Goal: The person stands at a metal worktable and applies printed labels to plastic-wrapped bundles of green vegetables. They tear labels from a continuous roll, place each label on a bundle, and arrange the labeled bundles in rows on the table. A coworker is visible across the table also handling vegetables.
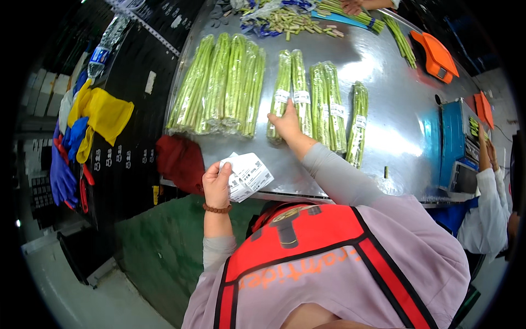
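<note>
My left hand [216,185] pinches a few white printed labels [250,177] between thumb and fingers, above the near edge of the metal table [254,152]. On the leftmost of several labelled, film-wrapped asparagus bundles [278,109] lies my right hand [287,123], thumb and fingers spread over its lower part, beside the white label [281,96]. Whether it grips the bundle I cannot tell. Right of it are more labelled asparagus bundles [328,111], and one stands apart [358,119]. To the left, several wrapped asparagus bundles [218,90] lie side by side with no label showing.
Cut asparagus ends [291,22] are heaped at the far side, near another person's hand [352,5]. An orange scale [437,57] stands far right. A co-worker's arms [485,152] reach over a blue machine [454,144]. A dark red cloth [179,162] and yellow glove [107,111] are left.
</note>
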The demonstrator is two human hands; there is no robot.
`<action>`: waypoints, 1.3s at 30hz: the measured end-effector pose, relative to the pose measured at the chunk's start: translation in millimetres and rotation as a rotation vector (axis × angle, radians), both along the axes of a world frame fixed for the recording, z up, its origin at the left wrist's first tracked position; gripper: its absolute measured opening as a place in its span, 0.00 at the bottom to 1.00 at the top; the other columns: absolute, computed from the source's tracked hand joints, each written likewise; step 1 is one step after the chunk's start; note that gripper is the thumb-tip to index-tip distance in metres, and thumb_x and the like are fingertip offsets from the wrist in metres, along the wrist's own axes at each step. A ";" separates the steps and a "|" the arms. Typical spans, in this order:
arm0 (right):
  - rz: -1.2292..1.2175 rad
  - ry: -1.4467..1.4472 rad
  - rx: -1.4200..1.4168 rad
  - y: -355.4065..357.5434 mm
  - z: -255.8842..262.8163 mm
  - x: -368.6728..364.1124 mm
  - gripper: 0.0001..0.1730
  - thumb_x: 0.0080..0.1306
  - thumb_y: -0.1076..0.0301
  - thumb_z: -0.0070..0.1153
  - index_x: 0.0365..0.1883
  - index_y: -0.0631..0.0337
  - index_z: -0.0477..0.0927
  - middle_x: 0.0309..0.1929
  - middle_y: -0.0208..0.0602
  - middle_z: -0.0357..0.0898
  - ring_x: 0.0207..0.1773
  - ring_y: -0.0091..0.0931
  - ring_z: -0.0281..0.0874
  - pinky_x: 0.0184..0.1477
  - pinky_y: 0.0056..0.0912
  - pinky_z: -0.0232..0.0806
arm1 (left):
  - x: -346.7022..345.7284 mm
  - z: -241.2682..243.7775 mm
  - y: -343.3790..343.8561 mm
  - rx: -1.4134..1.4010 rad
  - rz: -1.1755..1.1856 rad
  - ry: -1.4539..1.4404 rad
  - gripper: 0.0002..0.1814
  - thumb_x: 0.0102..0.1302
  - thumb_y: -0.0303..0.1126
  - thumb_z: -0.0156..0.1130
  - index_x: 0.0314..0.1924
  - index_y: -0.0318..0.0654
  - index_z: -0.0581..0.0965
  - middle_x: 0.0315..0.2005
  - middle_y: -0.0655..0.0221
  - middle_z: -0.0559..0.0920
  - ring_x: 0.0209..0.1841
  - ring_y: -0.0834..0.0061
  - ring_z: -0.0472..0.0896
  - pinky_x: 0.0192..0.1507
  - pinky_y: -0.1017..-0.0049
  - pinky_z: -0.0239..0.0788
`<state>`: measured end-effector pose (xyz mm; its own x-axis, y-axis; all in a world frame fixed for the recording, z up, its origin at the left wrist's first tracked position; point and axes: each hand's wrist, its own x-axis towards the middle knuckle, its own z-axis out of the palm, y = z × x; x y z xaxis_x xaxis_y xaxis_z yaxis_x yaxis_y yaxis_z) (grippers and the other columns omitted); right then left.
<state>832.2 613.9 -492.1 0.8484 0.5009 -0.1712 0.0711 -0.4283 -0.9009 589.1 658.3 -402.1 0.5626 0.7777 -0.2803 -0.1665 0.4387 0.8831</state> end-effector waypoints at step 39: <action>0.007 -0.592 -0.184 -157.2 28.6 64.0 0.37 0.52 0.61 0.62 0.59 0.63 0.64 0.59 0.54 0.64 0.62 0.47 0.59 0.63 0.43 0.55 | 151.3 -55.2 37.9 0.541 -0.795 1.028 0.43 0.58 0.55 0.58 0.60 0.21 0.62 0.54 0.42 0.71 0.56 0.56 0.72 0.56 0.68 0.64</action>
